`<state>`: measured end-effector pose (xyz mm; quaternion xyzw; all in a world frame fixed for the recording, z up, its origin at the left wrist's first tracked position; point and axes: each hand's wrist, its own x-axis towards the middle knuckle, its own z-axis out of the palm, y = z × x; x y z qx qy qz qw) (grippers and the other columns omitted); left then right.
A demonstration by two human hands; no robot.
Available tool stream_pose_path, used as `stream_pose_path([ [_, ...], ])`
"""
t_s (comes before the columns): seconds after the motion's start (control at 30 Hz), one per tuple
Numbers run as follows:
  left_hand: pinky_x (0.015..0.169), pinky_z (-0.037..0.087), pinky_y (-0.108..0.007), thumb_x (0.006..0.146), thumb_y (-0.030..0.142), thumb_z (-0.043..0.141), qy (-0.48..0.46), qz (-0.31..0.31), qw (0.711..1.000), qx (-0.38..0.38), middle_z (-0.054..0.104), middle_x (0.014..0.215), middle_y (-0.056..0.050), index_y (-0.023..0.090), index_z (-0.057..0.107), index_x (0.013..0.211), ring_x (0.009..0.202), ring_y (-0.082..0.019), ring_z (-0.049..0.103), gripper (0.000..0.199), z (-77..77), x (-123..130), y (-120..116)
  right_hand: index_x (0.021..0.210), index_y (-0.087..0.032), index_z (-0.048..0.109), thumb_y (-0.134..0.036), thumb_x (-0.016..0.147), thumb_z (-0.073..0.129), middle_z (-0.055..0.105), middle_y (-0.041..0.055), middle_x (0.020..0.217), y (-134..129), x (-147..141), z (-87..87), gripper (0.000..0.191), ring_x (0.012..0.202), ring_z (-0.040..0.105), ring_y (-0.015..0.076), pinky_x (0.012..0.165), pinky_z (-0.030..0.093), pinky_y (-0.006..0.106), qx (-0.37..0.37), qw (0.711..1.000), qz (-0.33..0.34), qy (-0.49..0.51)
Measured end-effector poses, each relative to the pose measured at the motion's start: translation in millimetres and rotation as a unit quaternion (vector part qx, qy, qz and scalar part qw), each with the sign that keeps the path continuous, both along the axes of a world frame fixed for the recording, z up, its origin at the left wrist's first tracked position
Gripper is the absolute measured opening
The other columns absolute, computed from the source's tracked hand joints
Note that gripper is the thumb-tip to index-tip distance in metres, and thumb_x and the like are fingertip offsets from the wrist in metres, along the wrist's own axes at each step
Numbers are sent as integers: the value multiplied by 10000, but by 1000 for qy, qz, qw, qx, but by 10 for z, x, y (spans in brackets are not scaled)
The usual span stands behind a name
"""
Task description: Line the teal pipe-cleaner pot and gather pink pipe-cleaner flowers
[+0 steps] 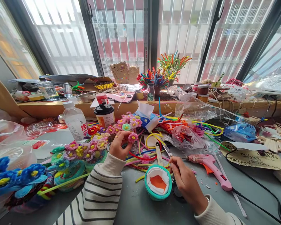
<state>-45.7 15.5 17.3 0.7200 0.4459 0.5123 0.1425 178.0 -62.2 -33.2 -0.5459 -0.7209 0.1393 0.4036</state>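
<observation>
Between the fingertips of my left hand (120, 145) is a pink pipe-cleaner flower (133, 137) with a yellow centre, held in front of a bunch of pink flowers (128, 122). My right hand (186, 181) is pinched at the right rim of a round teal bowl (158, 197); whether anything is between its fingers is too small to tell. White lining and an orange patch show inside the bowl. Scissors (166, 150) lie just beyond my right hand, and a black round object (177, 190) is partly hidden beneath it.
A pink glue gun (212, 167) with its cord lies at the right. Flower-filled pots (69, 175) stand at the left, near a clear bottle (75, 123) and a lidded cup (104, 115). Loose pipe cleaners (178, 126) cover the middle back, below the windows.
</observation>
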Motion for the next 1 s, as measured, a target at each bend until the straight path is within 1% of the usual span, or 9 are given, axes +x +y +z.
stream_pose_path([
  [0.1,664,508,-261,703,185,487,29,27,998,55,512,822,-41,161,538,840,759,-134,546,148,3,-25,-42,833,-186,438,-258,832,288,567,8,627,1,-6,5,166,544,554,130,503,424,219,14,1000,-9,4],
  [0.23,668,495,-270,715,182,507,81,64,976,190,518,769,-33,187,592,780,733,-135,533,107,90,3,-173,837,-184,472,-251,819,335,583,16,663,-5,-4,7,154,587,563,128,537,442,214,35,999,-11,7],
  [0.3,604,494,-243,712,147,517,101,36,959,262,518,811,-43,189,596,799,717,-125,534,125,173,88,-299,863,-185,482,-253,811,364,574,11,674,-13,-1,12,145,562,544,114,526,445,208,45,999,-5,15],
  [0.4,665,480,-270,709,98,517,161,-55,925,340,585,752,-45,160,601,833,736,-136,527,162,274,324,-553,992,-193,463,-260,794,418,551,5,714,-30,-2,47,214,501,497,87,488,447,196,74,997,12,36],
  [0.47,659,472,-251,742,99,470,158,-118,918,345,609,714,-37,143,596,839,709,-121,528,165,292,518,-724,1079,-204,434,-268,789,434,542,10,737,-46,-6,90,297,489,480,83,478,452,198,113,992,37,41],
  [0.53,638,462,-245,761,128,457,168,-161,926,298,628,712,-23,152,592,819,707,-121,535,149,278,693,-859,1099,-206,446,-264,802,415,548,27,749,-66,-15,133,305,537,505,99,509,466,214,151,986,67,39],
  [0.67,583,441,-230,772,157,453,158,-200,931,260,618,654,-11,157,592,782,654,-111,526,139,242,874,-979,901,-198,575,-218,807,408,567,37,710,-106,-30,163,193,667,545,134,575,473,239,181,975,124,38],
  [0.87,678,461,-254,733,165,512,170,-136,941,259,640,751,-35,152,590,876,696,-121,546,163,344,684,-851,751,-184,550,-202,788,437,537,25,660,-101,-15,97,120,609,521,125,534,446,228,191,977,70,59],
  [1.0,697,454,-257,712,191,539,226,23,936,270,629,781,-53,156,597,866,729,-141,551,168,471,239,-531,718,-180,510,-195,775,461,511,17,659,-82,-7,63,76,536,474,103,483,413,210,153,986,26,54],
])
